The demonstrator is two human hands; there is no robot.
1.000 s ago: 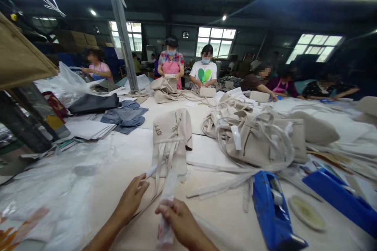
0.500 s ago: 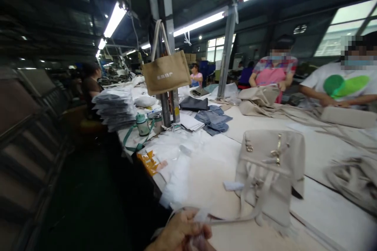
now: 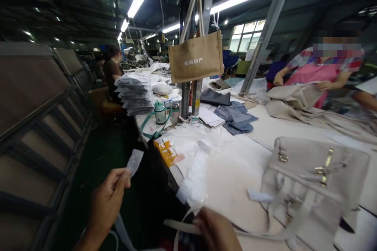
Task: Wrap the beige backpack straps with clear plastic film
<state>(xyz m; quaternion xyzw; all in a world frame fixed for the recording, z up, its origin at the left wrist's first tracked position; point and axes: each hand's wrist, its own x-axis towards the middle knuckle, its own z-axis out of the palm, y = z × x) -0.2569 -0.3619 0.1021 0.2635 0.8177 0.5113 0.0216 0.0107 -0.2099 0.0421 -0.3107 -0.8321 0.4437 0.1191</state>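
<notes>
My left hand [image 3: 107, 200], at the lower left over the dark floor gap, pinches a small translucent white strip [image 3: 135, 162] between thumb and fingers. My right hand [image 3: 219, 227], smeared by motion, is closed on a beige strap [image 3: 181, 226] at the table's front edge; the strap's end sticks out to its left. That strap runs right to a beige bag [image 3: 318, 180] with gold-coloured buckles, lying on the table. Beside the bag lies a small white wrapped piece [image 3: 259, 195]. A pale band [image 3: 122, 230] hangs below my left hand.
Clear plastic sheets [image 3: 194, 164] and an orange packet [image 3: 166, 151] lie along the table edge. Behind stand a green bottle [image 3: 160, 113] and stacked bags [image 3: 137, 93]. A tan tote [image 3: 196, 58] hangs from a post. A co-worker in a pink apron [image 3: 318, 74] handles beige material across the table.
The view has swung left and the bag appears nearer. My left hand has come up away from the right hand, with the white strip in it.
</notes>
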